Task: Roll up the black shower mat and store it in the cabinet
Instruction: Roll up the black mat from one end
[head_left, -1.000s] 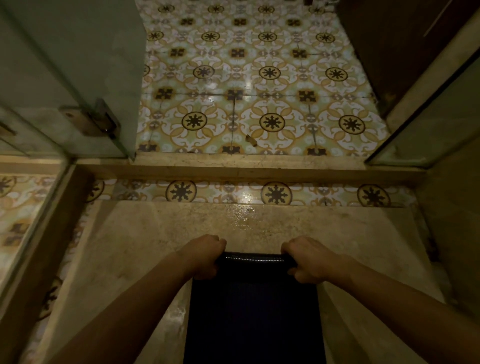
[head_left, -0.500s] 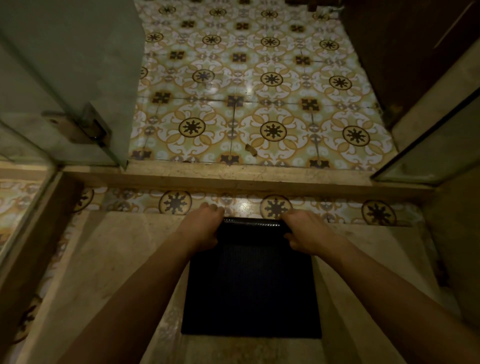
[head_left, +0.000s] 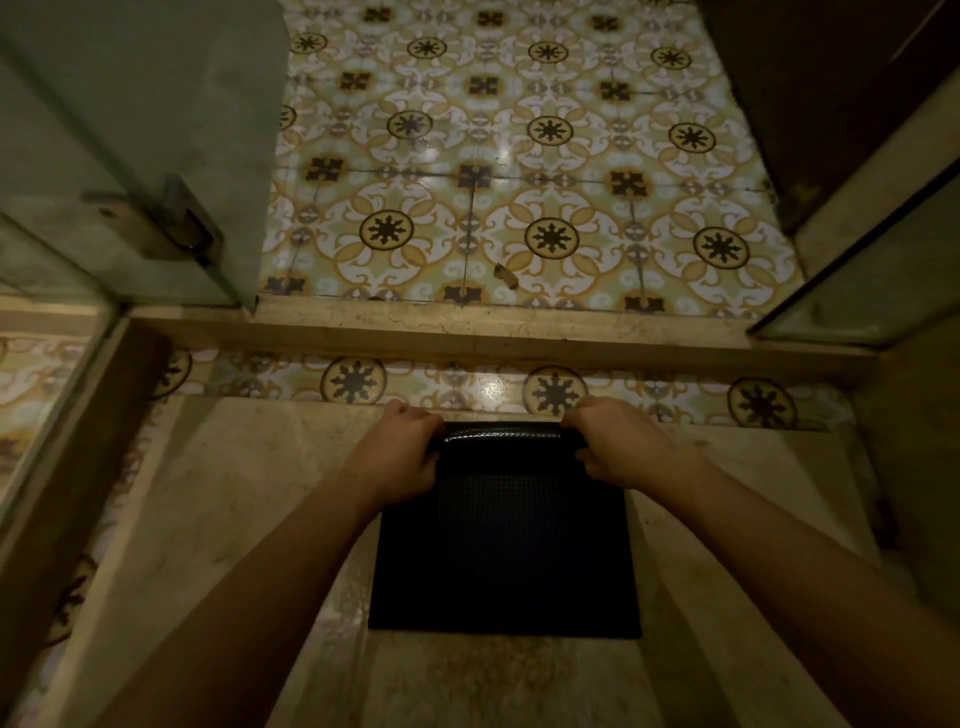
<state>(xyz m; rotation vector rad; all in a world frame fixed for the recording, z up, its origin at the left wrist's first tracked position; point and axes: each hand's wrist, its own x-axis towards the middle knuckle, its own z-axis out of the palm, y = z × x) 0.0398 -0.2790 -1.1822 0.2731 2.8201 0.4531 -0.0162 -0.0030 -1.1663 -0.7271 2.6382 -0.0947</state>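
Note:
The black shower mat (head_left: 504, 540) lies flat on the beige stone shower floor, its far edge curled into a thin shiny roll. My left hand (head_left: 400, 457) grips the roll's left end and my right hand (head_left: 618, 447) grips its right end. The mat's near edge is straight and lies flat on the stone. No cabinet shows in the head view.
A raised stone threshold (head_left: 493, 332) crosses ahead, with patterned tile floor (head_left: 519, 182) beyond it. A glass shower door (head_left: 135, 145) with a metal hinge (head_left: 166, 228) stands open at left; a glass panel (head_left: 878, 275) and dark wooden surface (head_left: 831, 78) stand at right.
The view pulled back and up, so the whole mat with its near edge now shows. Both hands kept their grip on the curled far edge, now close to the tile strip.

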